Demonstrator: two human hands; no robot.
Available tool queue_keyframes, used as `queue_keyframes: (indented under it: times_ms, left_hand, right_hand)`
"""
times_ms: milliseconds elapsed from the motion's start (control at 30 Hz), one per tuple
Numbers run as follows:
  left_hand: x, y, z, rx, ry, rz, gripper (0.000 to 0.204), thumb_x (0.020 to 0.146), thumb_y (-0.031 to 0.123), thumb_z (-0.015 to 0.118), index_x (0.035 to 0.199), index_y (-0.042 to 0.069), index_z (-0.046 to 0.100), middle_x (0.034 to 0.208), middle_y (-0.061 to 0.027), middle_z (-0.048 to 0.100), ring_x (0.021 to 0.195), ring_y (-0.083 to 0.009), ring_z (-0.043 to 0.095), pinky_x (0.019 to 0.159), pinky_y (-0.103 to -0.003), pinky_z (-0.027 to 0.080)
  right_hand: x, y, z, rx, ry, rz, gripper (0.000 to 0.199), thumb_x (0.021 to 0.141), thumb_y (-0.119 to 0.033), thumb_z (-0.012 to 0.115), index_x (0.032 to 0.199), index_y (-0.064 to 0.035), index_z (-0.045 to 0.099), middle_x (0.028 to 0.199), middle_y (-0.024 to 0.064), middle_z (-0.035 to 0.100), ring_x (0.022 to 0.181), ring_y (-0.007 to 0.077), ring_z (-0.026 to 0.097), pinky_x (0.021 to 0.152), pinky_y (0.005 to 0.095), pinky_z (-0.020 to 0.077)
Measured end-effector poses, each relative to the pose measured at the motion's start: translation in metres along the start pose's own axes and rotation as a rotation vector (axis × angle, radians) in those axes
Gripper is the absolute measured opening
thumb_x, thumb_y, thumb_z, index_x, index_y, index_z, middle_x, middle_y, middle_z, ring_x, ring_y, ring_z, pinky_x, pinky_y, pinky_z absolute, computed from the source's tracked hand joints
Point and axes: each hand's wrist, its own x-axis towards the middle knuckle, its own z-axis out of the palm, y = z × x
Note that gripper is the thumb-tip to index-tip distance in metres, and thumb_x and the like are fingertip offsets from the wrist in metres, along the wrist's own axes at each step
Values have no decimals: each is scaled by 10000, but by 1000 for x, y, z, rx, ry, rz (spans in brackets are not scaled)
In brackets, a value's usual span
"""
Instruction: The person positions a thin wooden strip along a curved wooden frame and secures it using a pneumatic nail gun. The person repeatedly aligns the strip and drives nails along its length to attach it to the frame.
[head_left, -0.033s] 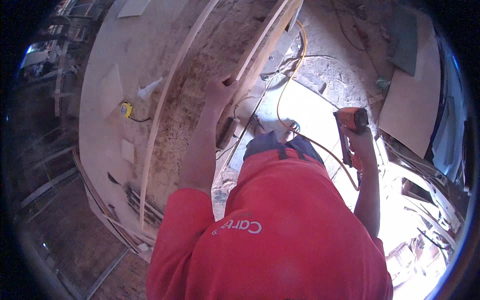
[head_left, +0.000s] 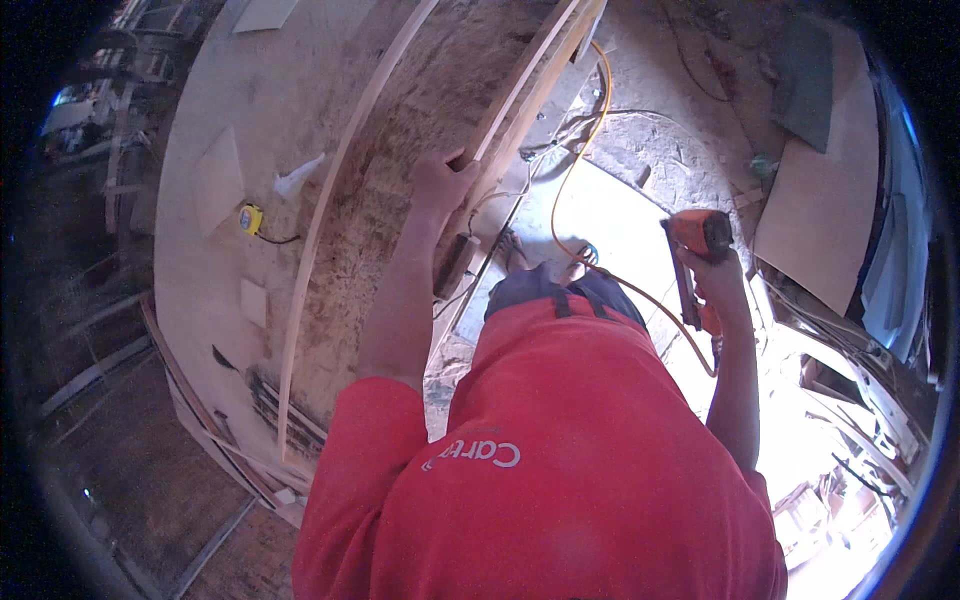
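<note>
My left hand (head_left: 440, 185) is closed at the near edge of the workbench, with thumb and fingers on a long, narrow wooden strip (head_left: 515, 85). The strip runs away from me along the bench edge. Out to the right, my right hand (head_left: 718, 280) grips an orange and black nail gun (head_left: 700, 232) by its handle, clear of the bench. A yellow air hose (head_left: 560, 205) loops from the far end of the bench towards the nail gun. A second long wooden strip (head_left: 325, 215) lies across the bench top, left of my left forearm.
On the worn workbench top (head_left: 280, 90) lie a yellow tape measure (head_left: 250, 219), a white scrap (head_left: 298, 178) and thin board pieces. A dark block-like object (head_left: 456, 265) sits by the bench edge. Sheet panels (head_left: 815, 225) lean at the right. Wood scraps (head_left: 850, 430) clutter the bright floor.
</note>
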Motion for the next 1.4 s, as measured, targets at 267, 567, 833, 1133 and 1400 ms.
queue_keyframes:
  times_ms: [267,567,833,1133,1400]
  left_hand:
    - [12,-21,19,34,90,235,327,772,235,787,990,-7,765,888,-244,692,926,-408,682,827,-500,550]
    - [8,-10,16,26,155,338,172,791,173,731,831,15,676,779,-189,654,793,-417,671,717,-518,541]
    - [7,-19,29,-57,124,257,148,812,132,704,882,6,672,867,-220,663,824,-423,675,755,-513,569]
    - [7,-16,26,-13,124,268,152,824,112,695,905,-13,667,904,-224,654,856,-419,676,765,-508,569]
    - [7,-16,29,-10,102,251,125,828,91,689,883,-17,659,942,-226,644,889,-418,672,780,-503,566]
  right_hand:
    - [16,-89,85,-25,-159,-110,282,839,-286,845,909,-55,698,636,-17,582,494,75,524,438,269,404]
    - [66,-192,159,-203,-290,-175,318,878,-220,814,1095,-69,638,597,-35,510,454,74,487,404,265,374]
    - [84,-235,193,-416,-372,-152,349,864,-245,813,1111,-72,639,620,-32,507,451,78,478,408,265,370]
    - [73,-242,207,-463,-402,-146,301,873,-241,808,1074,-84,648,620,-35,507,462,82,469,427,274,377]
    - [78,-244,211,-572,-420,-255,345,868,-258,822,1107,-75,654,626,-42,509,467,78,456,428,279,369]
